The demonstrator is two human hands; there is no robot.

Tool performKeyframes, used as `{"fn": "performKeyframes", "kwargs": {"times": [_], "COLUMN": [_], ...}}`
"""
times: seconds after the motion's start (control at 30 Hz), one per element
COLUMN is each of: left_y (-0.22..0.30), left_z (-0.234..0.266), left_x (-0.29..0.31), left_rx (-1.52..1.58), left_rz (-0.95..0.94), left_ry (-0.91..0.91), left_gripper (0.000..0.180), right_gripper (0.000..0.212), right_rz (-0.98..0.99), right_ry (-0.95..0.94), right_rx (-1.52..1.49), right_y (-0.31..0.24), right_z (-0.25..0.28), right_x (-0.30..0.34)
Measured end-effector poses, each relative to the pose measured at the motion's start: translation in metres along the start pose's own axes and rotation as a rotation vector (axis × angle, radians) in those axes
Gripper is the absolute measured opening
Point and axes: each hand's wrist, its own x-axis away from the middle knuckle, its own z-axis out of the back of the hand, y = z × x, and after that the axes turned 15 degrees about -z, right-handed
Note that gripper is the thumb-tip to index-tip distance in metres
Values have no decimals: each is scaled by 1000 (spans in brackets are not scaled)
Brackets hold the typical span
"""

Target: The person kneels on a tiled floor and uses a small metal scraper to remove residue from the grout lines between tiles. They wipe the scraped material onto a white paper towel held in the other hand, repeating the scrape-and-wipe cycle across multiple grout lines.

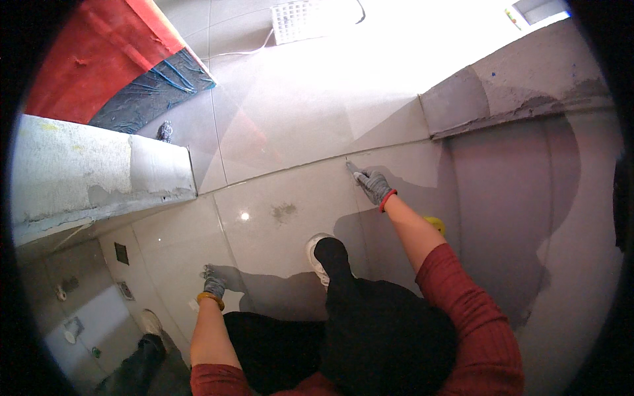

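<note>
My right hand (pixel 377 187), in a grey knit glove with a red cuff, is closed around a thin, narrow hand tool (pixel 351 165). The tool's tip touches or hovers just over the joint between floor tiles (pixel 300 164); its exact kind is too small to make out. Lower left, my left hand (pixel 213 282), in a grey glove with a yellow cuff, is held low by the floor with fingers slightly apart and nothing visible in them. A dark smudge (pixel 284 210) marks the tile between both hands.
Rough wall ends stand at left (pixel 158 168) and right (pixel 456 105). A red sheet (pixel 112 53) and a white perforated basket (pixel 300 23) lie beyond. A yellow object (pixel 436 226) sits beside my right forearm. Another person's shoe (pixel 151 322) is lower left, near a dark square floor opening (pixel 121 253).
</note>
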Motion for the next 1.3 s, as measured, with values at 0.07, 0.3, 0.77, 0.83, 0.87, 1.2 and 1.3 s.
{"fn": "performKeyframes", "kwargs": {"times": [0.07, 0.3, 0.77, 0.83, 0.87, 1.2, 1.3], "left_y": [6, 6, 2, -1, -2, 0, 3], "left_z": [7, 4, -18, -26, -30, -50, -45], "left_x": [17, 16, -22, -30, -34, -50, -41], "left_rx": [-107, 13, 230, 222, 207, 202, 136], "left_rz": [-13, 24, 86, -1, -8, 122, 134], "left_ry": [-49, 100, 25, -4, 65, 99, 85], "left_gripper": [66, 67, 64, 63, 62, 68, 70], "right_gripper": [21, 20, 35, 36, 36, 23, 21], "right_rz": [66, -27, 146, 130, 123, -29, 90], "right_ry": [15, 44, 133, 121, 113, 78, 96], "right_rx": [31, 68, 148, 152, 153, -19, 107], "right_y": [2, -5, -14, -13, -12, -6, -4], "right_z": [-1, -4, -6, -6, -6, -6, -5], "right_x": [-5, -7, -4, -7, -8, -20, -24]}}
